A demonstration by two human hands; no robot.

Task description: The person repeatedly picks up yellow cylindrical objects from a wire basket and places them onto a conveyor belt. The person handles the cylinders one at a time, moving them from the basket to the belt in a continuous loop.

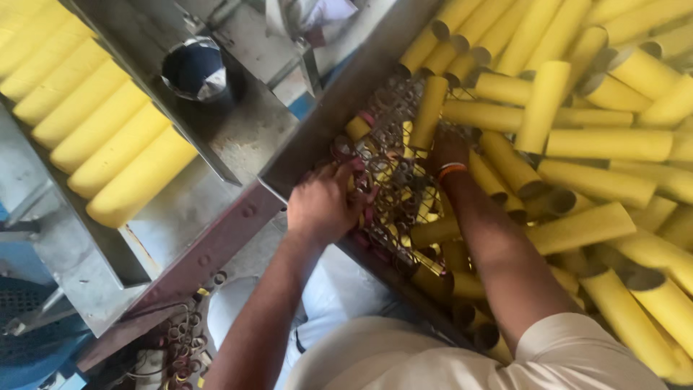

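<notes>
Hands apart: left hand [323, 202] curled on ring tangle [393, 170], right hand [447, 148] buried, grip unclear.

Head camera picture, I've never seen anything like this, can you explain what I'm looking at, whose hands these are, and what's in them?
This is one picture from a camera worn on a person's head, looking down at their own two bare hands. The left hand grips the edge of a wire mesh rack with small rings caught in it. The right hand, with an orange band at the wrist, reaches into the mesh; what it holds is hidden. To the right lies a big loose pile of yellow cardboard tubes. To the left, more yellow tubes sit in a neat row on a grey metal machine frame, near a dark round cup.
</notes>
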